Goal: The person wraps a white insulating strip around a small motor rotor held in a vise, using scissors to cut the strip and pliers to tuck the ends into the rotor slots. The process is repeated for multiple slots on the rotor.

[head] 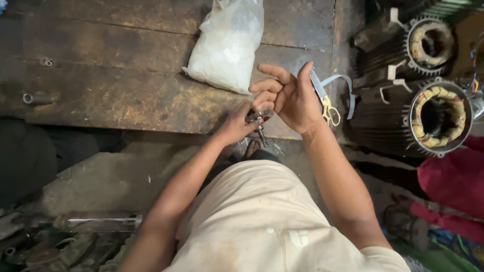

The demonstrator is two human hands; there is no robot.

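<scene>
Left hand [237, 123] pinching small metal part [259, 121], partly hidden; right hand [292, 98] open, touching it.

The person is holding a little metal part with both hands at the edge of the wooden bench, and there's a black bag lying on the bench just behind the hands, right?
Not quite. The bag is white, not black, as the head view shows. The rest holds: the left hand and right hand meet on a small metal part at the edge of the wooden bench, with the bag behind them.
</scene>
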